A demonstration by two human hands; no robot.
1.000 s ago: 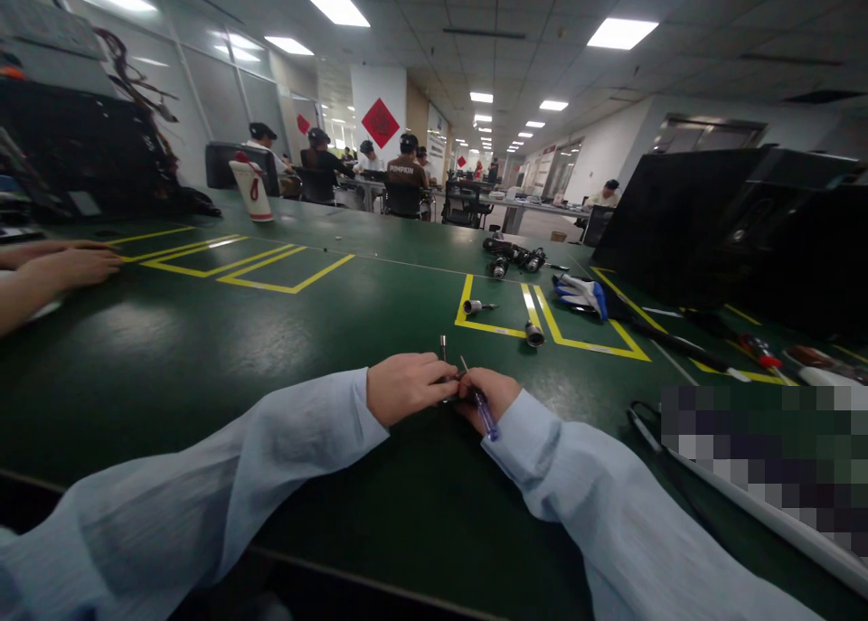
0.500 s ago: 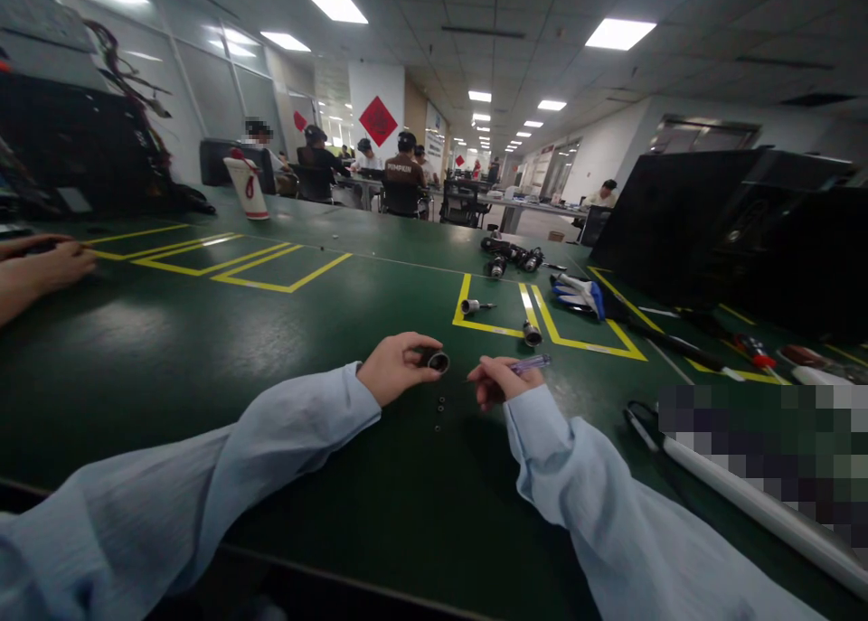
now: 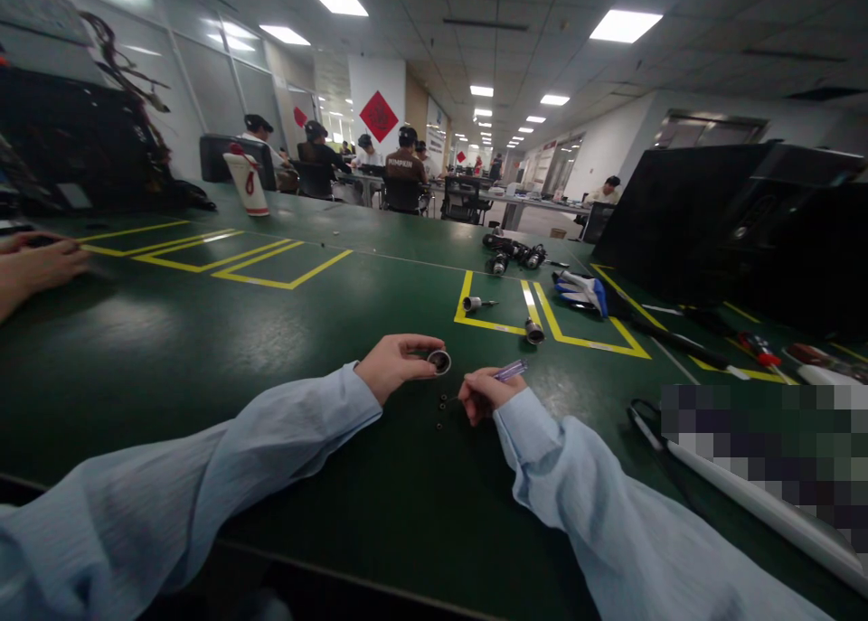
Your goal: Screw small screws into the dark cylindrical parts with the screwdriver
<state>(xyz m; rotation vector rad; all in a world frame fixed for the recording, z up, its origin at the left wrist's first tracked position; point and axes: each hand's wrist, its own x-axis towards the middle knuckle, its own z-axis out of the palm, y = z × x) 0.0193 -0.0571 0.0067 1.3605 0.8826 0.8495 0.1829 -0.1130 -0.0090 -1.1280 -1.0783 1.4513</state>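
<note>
Nearest, on the green worktop (image 3: 380,512), three small dark rings (image 3: 443,406) are laid in a short row running away from the wearer. Just beside them, the purple-handled screwdriver (image 3: 512,370) is pinched in the right hand (image 3: 485,393), which has been brought lower and nearer since half a second ago; whether the tip touches a ring cannot be told. The rings, it may be judged, are now being attended to. The screwdriver's long axis is slanted: its handle is raised toward the far right, its shaft aimed down and left. Slightly farther, the metal cylinder (image 3: 439,362) is clasped by the left hand (image 3: 390,368). The hands, seen together a second ago, are parted. The cylinder's hollow end is turned toward the wearer; its length is mostly hidden by fingers. Beyond, a metal socket (image 3: 534,331) and a shafted piece (image 3: 473,304) are set by yellow tape (image 3: 467,285).
</note>
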